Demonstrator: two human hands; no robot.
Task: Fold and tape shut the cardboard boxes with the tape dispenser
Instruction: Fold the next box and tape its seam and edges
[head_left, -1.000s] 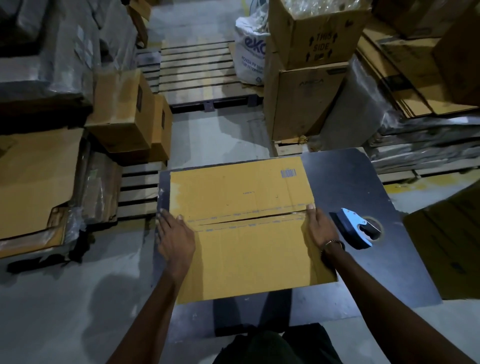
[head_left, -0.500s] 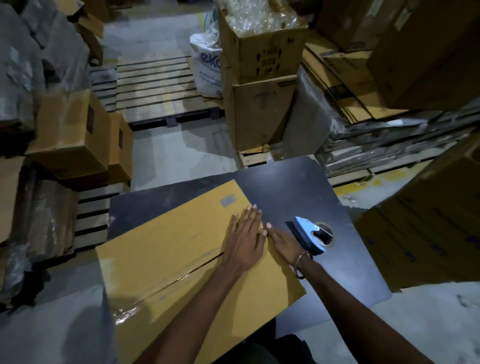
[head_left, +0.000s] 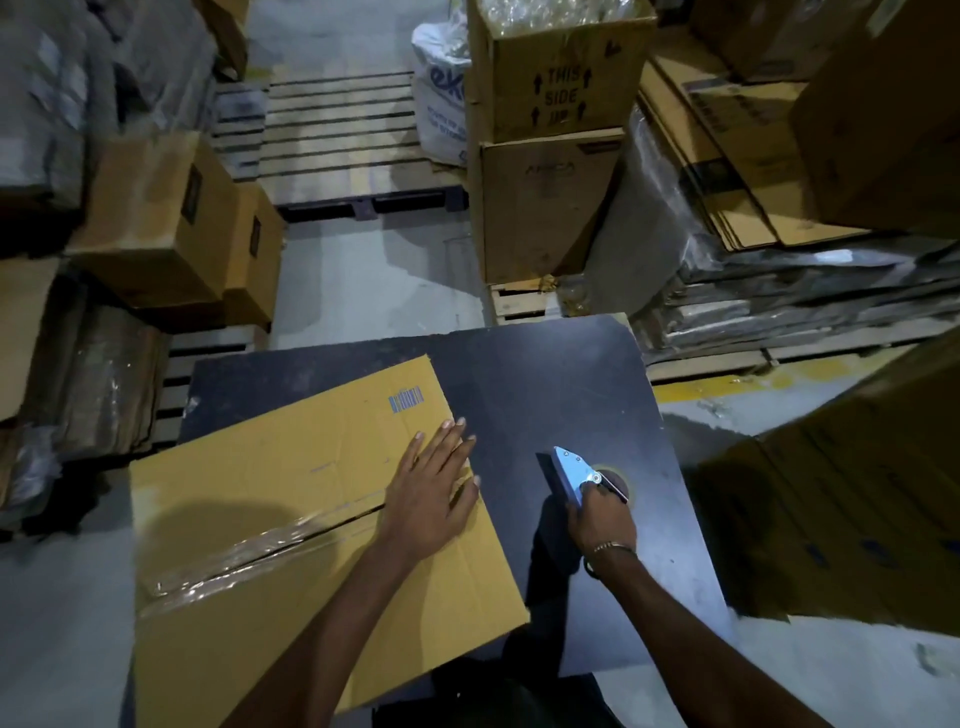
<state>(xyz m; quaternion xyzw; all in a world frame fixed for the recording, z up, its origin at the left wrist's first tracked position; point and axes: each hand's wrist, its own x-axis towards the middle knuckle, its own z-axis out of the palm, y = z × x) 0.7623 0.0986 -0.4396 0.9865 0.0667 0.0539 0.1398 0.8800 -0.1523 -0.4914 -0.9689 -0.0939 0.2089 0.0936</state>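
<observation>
A yellow-brown cardboard box (head_left: 291, 499) lies on the dark table (head_left: 545, 384), turned at an angle, its two top flaps folded shut. Clear tape covers the left part of the seam. My left hand (head_left: 428, 493) presses flat on the right end of the seam, fingers straight. To its right, my right hand (head_left: 600, 517) grips the blue tape dispenser (head_left: 574, 475), which stands on the table apart from the box.
Stacked cardboard boxes (head_left: 550, 156) and a white sack (head_left: 441, 88) stand behind the table. More boxes (head_left: 171, 223) sit at the left on a wooden pallet. Flat cardboard (head_left: 841, 525) leans at the right. Grey floor surrounds the table.
The box was turned from square to angled on the table. My left hand moved from its left edge to the right end of the seam. My right hand left the box and took hold of the tape dispenser.
</observation>
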